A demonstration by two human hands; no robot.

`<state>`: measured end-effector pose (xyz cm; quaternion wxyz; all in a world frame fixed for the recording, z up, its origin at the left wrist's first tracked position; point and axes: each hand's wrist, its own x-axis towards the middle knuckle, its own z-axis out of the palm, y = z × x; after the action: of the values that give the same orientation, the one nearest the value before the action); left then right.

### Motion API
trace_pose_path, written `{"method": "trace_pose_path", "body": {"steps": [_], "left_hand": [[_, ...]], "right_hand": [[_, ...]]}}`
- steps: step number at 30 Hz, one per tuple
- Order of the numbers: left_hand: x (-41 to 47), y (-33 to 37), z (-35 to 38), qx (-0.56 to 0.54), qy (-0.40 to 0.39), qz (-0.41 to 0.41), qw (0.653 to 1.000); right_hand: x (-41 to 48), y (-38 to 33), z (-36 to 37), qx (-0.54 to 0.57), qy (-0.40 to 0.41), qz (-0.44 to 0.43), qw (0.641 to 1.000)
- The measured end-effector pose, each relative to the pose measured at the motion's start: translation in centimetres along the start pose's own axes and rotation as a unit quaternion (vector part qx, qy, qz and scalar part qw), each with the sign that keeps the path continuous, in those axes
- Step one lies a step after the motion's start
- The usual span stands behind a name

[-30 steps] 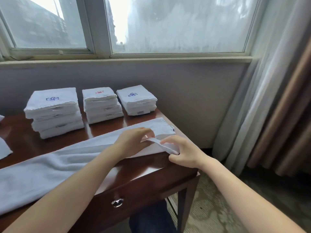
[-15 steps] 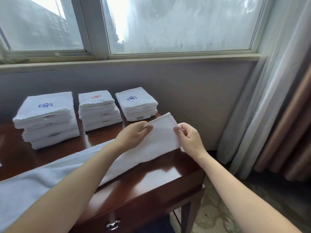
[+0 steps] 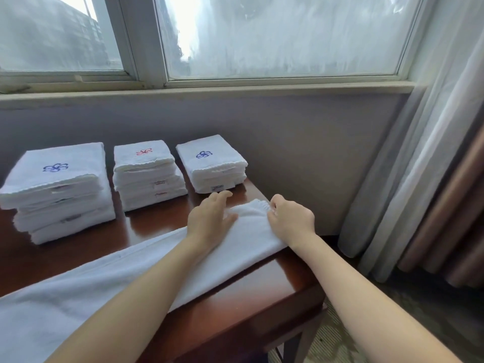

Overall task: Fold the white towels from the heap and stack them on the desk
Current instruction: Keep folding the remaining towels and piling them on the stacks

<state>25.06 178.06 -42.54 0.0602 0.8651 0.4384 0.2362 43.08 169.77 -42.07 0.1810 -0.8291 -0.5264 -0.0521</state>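
You've lowered the end of the one towel (image 3: pixel 146 268) before three stacks (image 3: pixel 146 176), left hand (image 3: pixel 209 221) pressing it flat-fingered, right hand (image 3: pixel 292 218) pinching its hem.

no legible text, towel tags (image 3: pixel 219 187) blurred

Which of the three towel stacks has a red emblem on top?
The middle stack; its emblem is red, the left stack and right stack show blue.

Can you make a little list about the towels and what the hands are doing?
towel in work: long towel, lying across the desk
left hand: rests on the long towel
right hand: pinches its far end
folded piles: three, at the back
top emblems: left stack blue, middle stack red, right stack blue
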Motion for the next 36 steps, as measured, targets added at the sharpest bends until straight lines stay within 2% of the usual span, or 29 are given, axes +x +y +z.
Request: {"method": "trace_pose_path", "body": {"steps": [3,5,9,12,18,23,25,28,36], "left_hand": [[-0.4,-0.2,-0.5,-0.039,0.078,0.041,0.995],[-1.1,-0.6,-1.2,-0.059,0.093,0.048,0.993],[-4.1,-2.8,-2.8,-0.062,0.095,0.041,0.993],[-6.9,-5.4,-4.7,-0.065,0.101,-0.005,0.993],[-13.5,-9.8,-9.2,-0.011,0.113,-0.058,0.992],[-17.7,-13.0,-10.2,-0.003,0.053,-0.123,0.991],[-17.5,-13.6,-10.0,-0.004,-0.001,-0.139,0.990],[-16.4,-13.7,-9.4,0.060,-0.085,-0.149,0.983],[-13.4,-12.6,-8.0,0.132,-0.163,-0.181,0.961]], "right_hand": [[-0.1,-0.6,-0.4,-0.055,0.037,-0.058,0.996],[-0.4,-1.8,-0.5,-0.003,0.039,-0.104,0.994],[-2.1,-5.7,0.1,0.150,-0.059,-0.160,0.974],[-3.7,-8.9,0.9,0.172,-0.124,-0.200,0.957],[-7.0,-15.8,2.5,0.182,-0.148,-0.290,0.928],[-8.1,-18.8,4.5,0.120,-0.138,-0.336,0.924],[-7.8,-18.9,4.9,0.112,-0.158,-0.324,0.926],[-7.1,-18.5,5.2,0.093,-0.192,-0.312,0.926],[-4.1,-16.2,5.2,0.040,-0.198,-0.273,0.941]]}}
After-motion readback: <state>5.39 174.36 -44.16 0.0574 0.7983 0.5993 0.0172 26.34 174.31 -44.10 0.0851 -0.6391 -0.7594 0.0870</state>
